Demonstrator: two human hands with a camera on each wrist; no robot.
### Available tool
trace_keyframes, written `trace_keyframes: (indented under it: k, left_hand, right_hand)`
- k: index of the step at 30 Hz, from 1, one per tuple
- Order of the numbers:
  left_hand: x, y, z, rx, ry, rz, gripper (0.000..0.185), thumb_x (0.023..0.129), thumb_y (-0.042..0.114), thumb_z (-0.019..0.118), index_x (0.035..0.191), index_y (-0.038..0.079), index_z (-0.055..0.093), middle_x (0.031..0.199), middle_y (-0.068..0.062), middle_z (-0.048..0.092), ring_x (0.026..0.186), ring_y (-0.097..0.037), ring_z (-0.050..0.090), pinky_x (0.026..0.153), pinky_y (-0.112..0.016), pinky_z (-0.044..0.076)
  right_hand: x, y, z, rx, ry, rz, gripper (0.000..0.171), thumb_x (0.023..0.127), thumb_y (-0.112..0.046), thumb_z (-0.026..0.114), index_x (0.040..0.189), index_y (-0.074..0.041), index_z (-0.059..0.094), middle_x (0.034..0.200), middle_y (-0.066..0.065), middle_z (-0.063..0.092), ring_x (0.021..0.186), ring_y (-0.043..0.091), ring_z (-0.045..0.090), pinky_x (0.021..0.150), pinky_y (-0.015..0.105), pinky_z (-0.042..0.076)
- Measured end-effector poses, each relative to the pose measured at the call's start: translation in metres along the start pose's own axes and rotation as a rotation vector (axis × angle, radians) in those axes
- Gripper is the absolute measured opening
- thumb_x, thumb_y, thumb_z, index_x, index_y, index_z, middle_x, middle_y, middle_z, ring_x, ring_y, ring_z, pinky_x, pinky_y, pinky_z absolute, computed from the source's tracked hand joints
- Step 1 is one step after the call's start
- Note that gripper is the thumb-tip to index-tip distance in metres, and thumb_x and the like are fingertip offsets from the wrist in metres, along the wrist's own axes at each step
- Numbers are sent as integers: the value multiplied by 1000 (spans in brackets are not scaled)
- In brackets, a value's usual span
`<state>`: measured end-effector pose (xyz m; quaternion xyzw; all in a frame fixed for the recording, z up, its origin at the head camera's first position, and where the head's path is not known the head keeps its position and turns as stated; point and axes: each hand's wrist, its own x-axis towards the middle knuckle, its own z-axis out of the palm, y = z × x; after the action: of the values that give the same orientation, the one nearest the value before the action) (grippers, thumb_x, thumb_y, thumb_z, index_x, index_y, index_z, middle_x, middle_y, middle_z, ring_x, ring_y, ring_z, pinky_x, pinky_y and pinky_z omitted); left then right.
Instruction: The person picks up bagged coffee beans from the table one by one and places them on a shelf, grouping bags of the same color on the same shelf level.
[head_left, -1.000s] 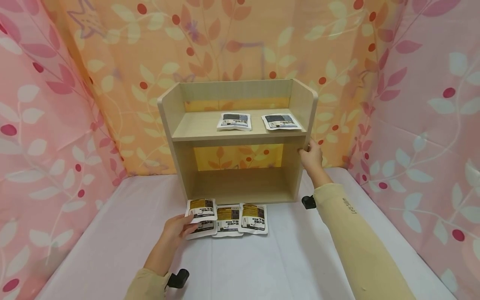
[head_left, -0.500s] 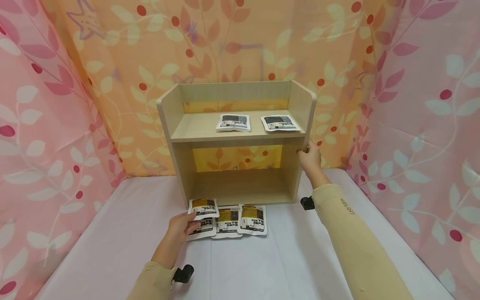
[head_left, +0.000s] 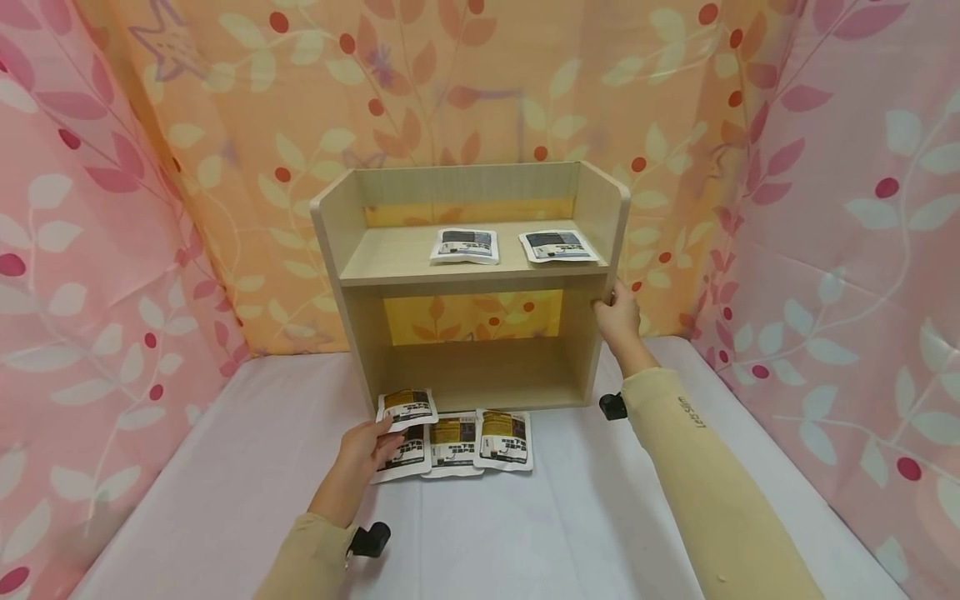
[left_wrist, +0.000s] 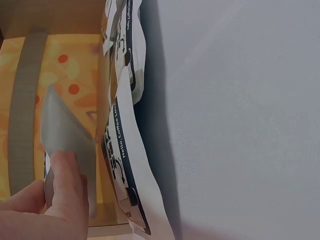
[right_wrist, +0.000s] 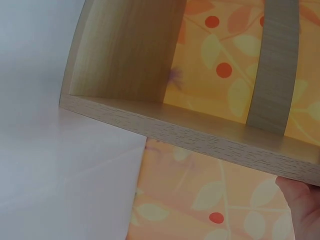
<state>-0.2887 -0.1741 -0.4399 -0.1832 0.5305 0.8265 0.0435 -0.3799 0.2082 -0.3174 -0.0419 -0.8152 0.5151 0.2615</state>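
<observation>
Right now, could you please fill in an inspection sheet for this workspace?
Surface: white cloth-covered table.
Job's things: four coffee sachets lie in front of the wooden shelf; the lifted sachet overlaps another; two dark-labelled sachets lie flat on the upper board; the lower compartment holds nothing seen.
Clutter: nothing seen.
Grippers: left hand pinches the lifted sachet by its edge; right hand grips the shelf's right side panel.
Cables: nothing seen; a small black device sits at each wrist.
Surroundings: pink and orange leaf-print curtains close in three sides.
</observation>
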Motion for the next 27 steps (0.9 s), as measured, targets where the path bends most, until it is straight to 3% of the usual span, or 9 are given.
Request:
trace_keyframes:
  k: [4, 9, 15, 22, 27]
  left_hand:
    - [3, 3, 3, -12, 5, -30, 59, 99, 1, 49, 146, -16, 18, 73, -7, 62, 68, -15, 68, 72, -26, 57]
    - [5, 5, 6, -19, 5, -49, 53, 100, 0, 49, 144, -16, 25, 71, -9, 63, 67, -16, 67, 72, -25, 57]
    - [7, 6, 9, -54, -19, -65, 58, 100, -1, 47, 147, -14, 18, 72, -9, 62, 70, -18, 67, 73, -26, 57]
    - [11, 4, 14, -87, 0, -79, 37, 99, -2, 48, 132, -14, 37, 75, -11, 63, 72, -18, 68, 75, -26, 57]
    - [15, 4, 16, -162, 4, -102, 24, 99, -3, 46, 121, -12, 44, 85, -15, 60, 73, -18, 68, 86, -30, 53]
  right_hand:
    - [-1, -2, -1, 1, -1, 0, 39, 86, 1, 52, 125, -2, 56, 118, 26, 63, 107, 37, 59, 90, 51, 46]
    - [-1, -1, -1, 10, 3, 7, 38, 86, 1, 53, 124, -3, 58, 119, 25, 63, 108, 36, 59, 91, 51, 45]
    - [-1, -1, 1, 12, 4, 6, 38, 87, 2, 53, 125, -2, 57, 118, 26, 63, 106, 37, 58, 90, 51, 45]
    - [-2, -1, 2, 2, 1, 0, 38, 87, 2, 52, 125, -1, 56, 119, 27, 62, 109, 38, 58, 91, 52, 45]
    - [-1, 0, 1, -2, -3, -1, 40, 88, 1, 53, 128, -2, 56, 124, 25, 61, 113, 38, 57, 95, 53, 43]
